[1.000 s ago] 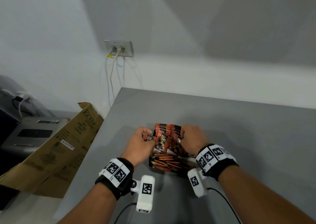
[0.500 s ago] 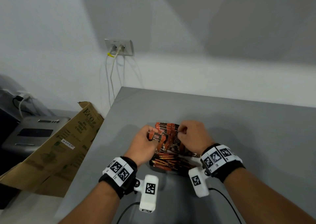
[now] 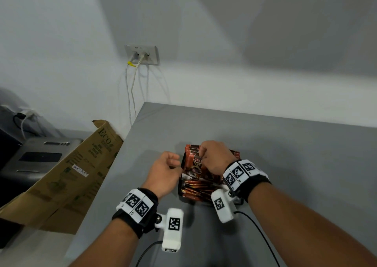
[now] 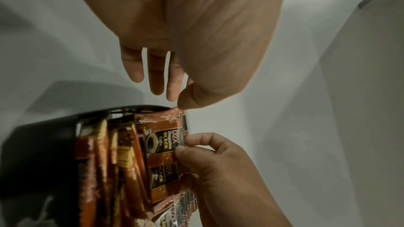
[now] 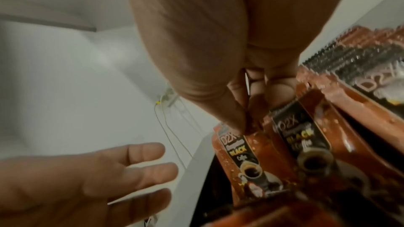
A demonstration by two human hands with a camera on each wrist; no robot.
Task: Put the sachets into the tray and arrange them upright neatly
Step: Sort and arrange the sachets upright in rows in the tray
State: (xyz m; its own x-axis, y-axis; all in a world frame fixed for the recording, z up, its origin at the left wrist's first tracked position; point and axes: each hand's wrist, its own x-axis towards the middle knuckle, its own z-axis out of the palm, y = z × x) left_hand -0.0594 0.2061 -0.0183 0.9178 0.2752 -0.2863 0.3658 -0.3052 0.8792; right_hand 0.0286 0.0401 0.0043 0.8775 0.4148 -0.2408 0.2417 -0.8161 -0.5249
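Observation:
A black tray (image 3: 180, 185) sits on the grey table (image 3: 285, 164). Several brown D2X coffee sachets (image 3: 190, 147) stand upright in its far part. Stick sachets (image 3: 196, 189) lie in the near part. My right hand (image 3: 204, 155) pinches the top edge of the front sachet (image 3: 196, 163), which stands at the tray's left end. The right wrist view shows the right fingertips (image 5: 238, 122) on that sachet (image 5: 240, 158). My left hand (image 3: 173, 161) hovers just left of the tray, loosely curled and holding nothing. Its thumb (image 4: 189, 101) is at the sachet's (image 4: 161, 141) top corner.
A folded cardboard box (image 3: 67, 177) leans beyond the table's left edge, with a grey device (image 3: 36, 156) behind it. A wall socket (image 3: 141, 54) with hanging cables is at the table's far left corner. The table surface to the right of the tray is bare.
My left hand has let go of the sachet and drawn back to the left. The sachet now stands at the front of the row, with my right hand pinching its top.

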